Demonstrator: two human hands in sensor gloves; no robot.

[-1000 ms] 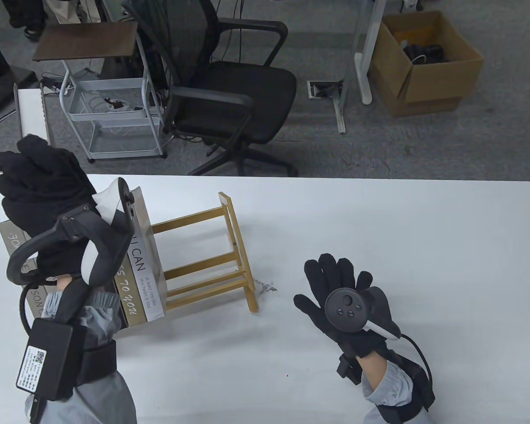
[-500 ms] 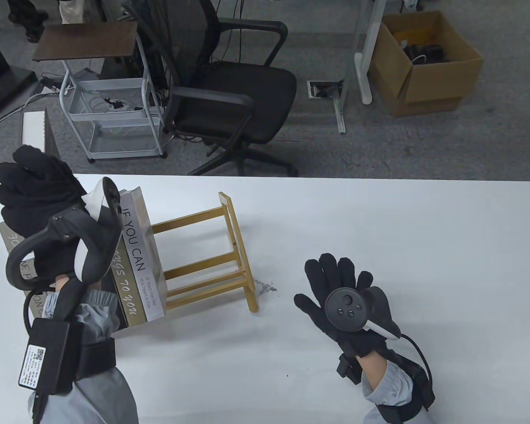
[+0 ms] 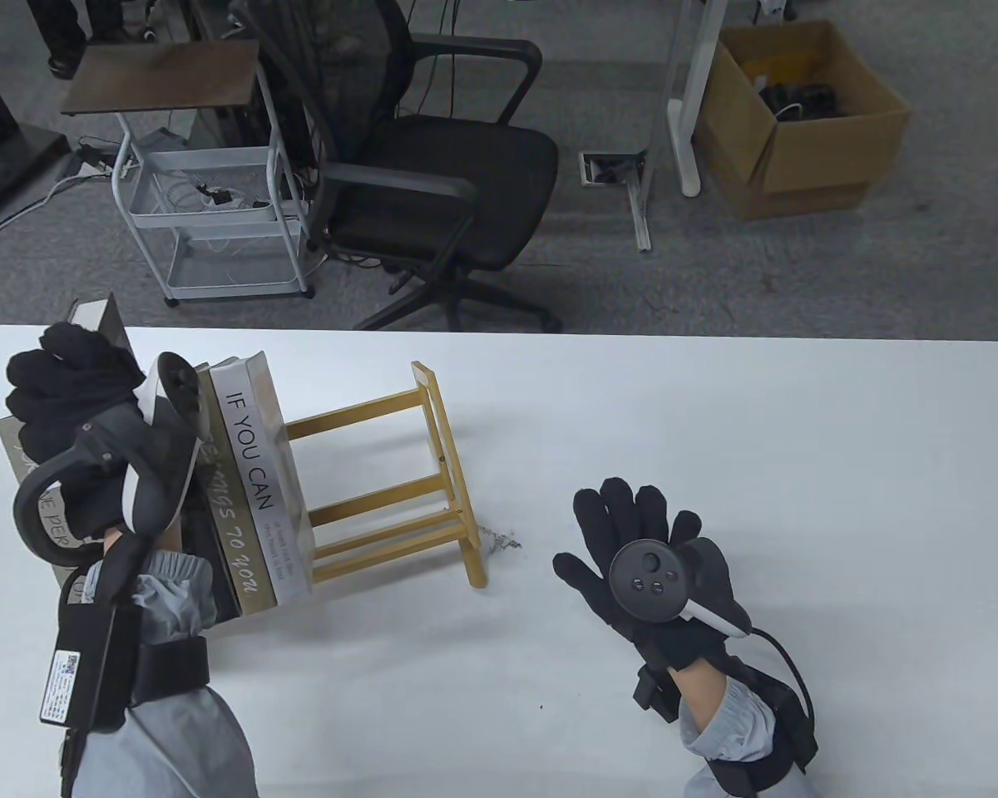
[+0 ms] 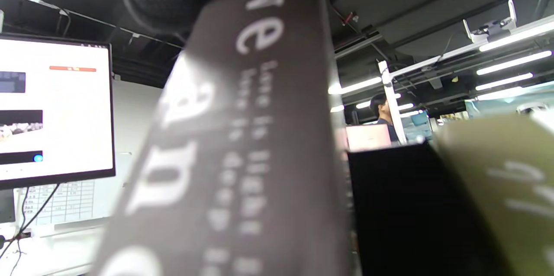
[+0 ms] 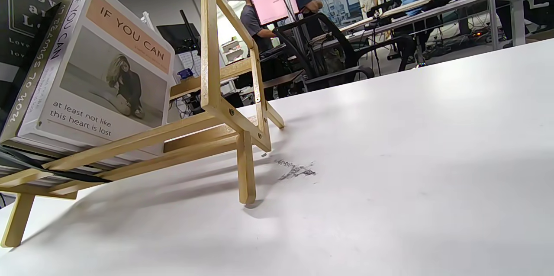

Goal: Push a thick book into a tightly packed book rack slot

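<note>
Our left hand (image 3: 66, 399) gripped the thick book (image 3: 100, 320), fingers curled over its upper end; its dark spine (image 4: 242, 137) ran lengthwise down from them toward the slot in the wooden rack (image 3: 382, 482), between the grey book (image 3: 29, 465) and the olive book (image 3: 224, 515) that leaned beside "IF YOU CAN" (image 3: 254, 465). This hand was far nearer. Our right hand (image 3: 644, 549) lay flat, fingers spread, on the table (image 3: 715, 416), well apart, holding nothing.
</note>
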